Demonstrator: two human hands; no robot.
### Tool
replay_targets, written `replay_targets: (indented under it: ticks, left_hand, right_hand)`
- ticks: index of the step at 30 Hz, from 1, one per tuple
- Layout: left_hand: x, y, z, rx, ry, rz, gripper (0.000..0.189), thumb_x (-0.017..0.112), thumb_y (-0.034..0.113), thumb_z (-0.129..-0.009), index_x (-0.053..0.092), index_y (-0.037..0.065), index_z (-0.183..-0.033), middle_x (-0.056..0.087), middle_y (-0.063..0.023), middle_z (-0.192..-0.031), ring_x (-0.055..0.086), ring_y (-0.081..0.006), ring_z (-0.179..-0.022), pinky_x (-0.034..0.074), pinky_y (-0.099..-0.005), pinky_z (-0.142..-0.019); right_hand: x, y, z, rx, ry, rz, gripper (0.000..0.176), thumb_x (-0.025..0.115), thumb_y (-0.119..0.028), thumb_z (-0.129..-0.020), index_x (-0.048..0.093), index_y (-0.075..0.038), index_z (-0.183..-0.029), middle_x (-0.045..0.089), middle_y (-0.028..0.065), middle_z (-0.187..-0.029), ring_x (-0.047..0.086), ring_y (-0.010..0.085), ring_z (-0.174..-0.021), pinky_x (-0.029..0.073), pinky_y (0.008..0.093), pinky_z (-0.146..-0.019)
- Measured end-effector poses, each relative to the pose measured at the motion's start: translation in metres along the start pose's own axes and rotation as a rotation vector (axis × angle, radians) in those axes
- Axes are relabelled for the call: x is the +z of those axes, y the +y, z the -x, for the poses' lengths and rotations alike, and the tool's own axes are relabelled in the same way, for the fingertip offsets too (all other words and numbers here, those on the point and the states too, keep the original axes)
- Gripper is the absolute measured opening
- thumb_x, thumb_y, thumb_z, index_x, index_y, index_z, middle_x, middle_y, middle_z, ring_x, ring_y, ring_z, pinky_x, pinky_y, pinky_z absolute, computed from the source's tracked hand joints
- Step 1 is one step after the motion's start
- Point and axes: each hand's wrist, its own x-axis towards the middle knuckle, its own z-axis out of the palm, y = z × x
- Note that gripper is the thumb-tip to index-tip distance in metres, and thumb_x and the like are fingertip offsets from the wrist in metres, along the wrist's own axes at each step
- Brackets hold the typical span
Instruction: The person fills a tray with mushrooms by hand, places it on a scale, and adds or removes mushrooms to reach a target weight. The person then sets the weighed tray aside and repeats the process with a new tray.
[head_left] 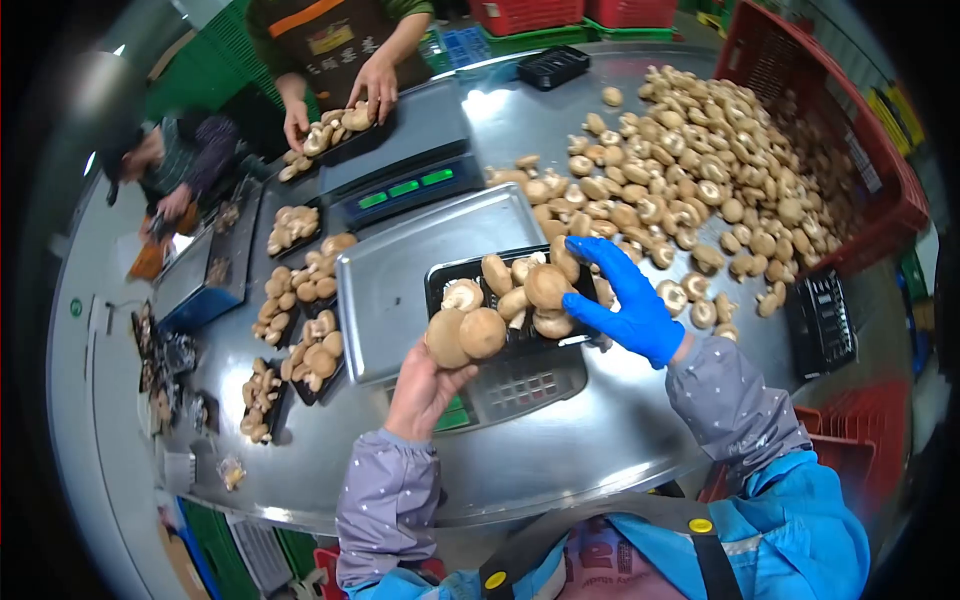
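Observation:
A black tray [436, 290] holding several mushrooms rests on the metal pan of a scale [385, 310]. My bare left hand [430, 385] is at the tray's near left corner, fingers closed around two large mushrooms [465, 337]. On the right side, my blue-gloved right hand [632, 305] has thumb and fingers spread around mushrooms at the tray's edge, with one upright mushroom [564, 258] against its fingertips. A round brown mushroom [549, 287] lies near its thumb. The scale's keypad [520, 390] shows below the tray.
Loose mushrooms [690, 160] heap beside a tipped red crate [850, 130]. Filled trays [262, 400] stand left of the scale. Across the table, a co-worker's hands [375, 85] touch mushrooms beside a second scale [400, 150]. Empty black trays [822, 325] are at right; another person [170, 165] is at far left.

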Motion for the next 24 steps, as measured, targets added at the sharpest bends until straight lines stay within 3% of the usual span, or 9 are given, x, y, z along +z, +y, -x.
replay_targets:
  ticks: [4,7,9,10,13,18,21,24]
  left_hand:
    - [-0.044,0.021,-0.014,0.026,0.088,-0.045,0.031,0.031,0.002,-0.089,0.035,0.000,-0.120,0.047,-0.0147,-0.114,0.056,-0.0224,-0.093,0.055,-0.0307,-0.068]
    - [-0.060,0.024,-0.021,0.097,0.134,-0.066,0.032,0.034,0.004,-0.090,0.033,-0.001,-0.121,0.048,-0.0150,-0.112,0.057,-0.0237,-0.093,0.055,-0.0326,-0.071]
    - [-0.068,0.028,-0.019,0.158,0.169,-0.105,0.037,0.036,0.005,-0.089,0.030,-0.003,-0.125,0.049,-0.0171,-0.109,0.059,-0.0241,-0.088,0.054,-0.0322,-0.072]
    - [-0.073,0.029,-0.016,0.161,0.178,-0.094,0.037,0.036,0.005,-0.089,0.030,-0.003,-0.125,0.049,-0.0171,-0.109,0.059,-0.0241,-0.088,0.054,-0.0322,-0.072]
    - [-0.087,0.030,-0.005,0.173,0.314,-0.231,0.043,0.036,0.006,-0.090,0.022,-0.004,-0.129,0.045,-0.0208,-0.113,0.060,-0.0226,-0.083,0.053,-0.0272,-0.070]
    - [-0.104,0.034,0.007,0.234,0.351,-0.338,0.043,0.037,0.008,-0.090,0.023,-0.005,-0.129,0.039,-0.0192,-0.119,0.059,-0.0208,-0.082,0.052,-0.0255,-0.071]
    - [-0.107,0.041,0.012,0.281,0.363,-0.401,0.044,0.039,0.008,-0.089,0.025,-0.004,-0.129,0.041,-0.0181,-0.119,0.057,-0.0183,-0.083,0.051,-0.0249,-0.072]
    - [-0.106,0.047,0.017,0.301,0.390,-0.434,0.044,0.041,0.009,-0.089,0.026,-0.003,-0.128,0.042,-0.0175,-0.119,0.057,-0.0175,-0.085,0.051,-0.0248,-0.073]
  right_hand:
    - [0.050,0.010,-0.033,0.128,-0.157,-0.050,0.057,0.063,-0.023,-0.079,0.037,-0.005,-0.125,0.043,0.0126,-0.120,0.041,0.0238,-0.115,0.033,0.0335,-0.097]
    - [0.078,0.027,-0.047,0.081,-0.238,0.004,0.059,0.064,-0.024,-0.079,0.036,-0.005,-0.126,0.042,0.0137,-0.122,0.040,0.0241,-0.116,0.033,0.0331,-0.097]
    - [0.088,0.026,-0.052,0.039,-0.143,-0.006,0.061,0.063,-0.032,-0.078,0.037,-0.006,-0.126,0.045,0.0136,-0.117,0.046,0.0267,-0.107,0.038,0.0349,-0.090]
    - [0.089,0.024,-0.051,0.122,-0.138,-0.146,0.061,0.063,-0.031,-0.078,0.035,-0.006,-0.127,0.044,0.0121,-0.120,0.046,0.0254,-0.106,0.039,0.0342,-0.089]
    - [0.082,0.028,-0.052,0.220,-0.101,-0.179,0.061,0.064,-0.026,-0.078,0.035,-0.007,-0.127,0.044,0.0110,-0.122,0.048,0.0219,-0.100,0.041,0.0324,-0.086]
    - [0.062,0.035,-0.051,0.328,-0.021,-0.185,0.049,0.062,-0.019,-0.079,0.043,-0.006,-0.122,0.051,0.0083,-0.113,0.051,0.0150,-0.088,0.043,0.0285,-0.078]
    - [0.054,0.032,-0.051,0.225,0.019,-0.173,0.044,0.060,-0.014,-0.081,0.044,-0.007,-0.122,0.052,0.0059,-0.111,0.052,0.0112,-0.083,0.043,0.0259,-0.075]
    - [0.048,0.030,-0.048,0.261,0.028,-0.201,0.043,0.059,-0.013,-0.082,0.044,-0.008,-0.122,0.052,0.0034,-0.112,0.051,0.0097,-0.081,0.043,0.0253,-0.074]
